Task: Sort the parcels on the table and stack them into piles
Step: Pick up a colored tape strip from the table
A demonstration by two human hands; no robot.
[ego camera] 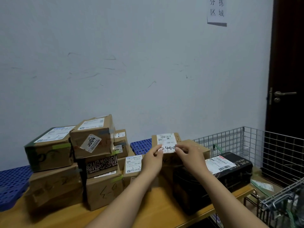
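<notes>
A small brown parcel (178, 139) with a white label marked "2490" is held up over the middle of the wooden table (148, 209). My left hand (152, 160) grips its lower left edge and my right hand (189, 155) grips its lower right edge. Left of it rise two piles of brown boxes: a wide taped box (49, 148) on a larger carton (56, 185), and a stickered box (93, 139) on a patterned black box (102, 164). A black parcel (230, 171) lies at the right.
A wire mesh cage (269, 145) stands at the right with more packages inside. Blue perforated pallets (11, 183) lie behind and left of the table. A dark door (287, 79) is at the far right, and a paper sign (216, 10) hangs on the wall.
</notes>
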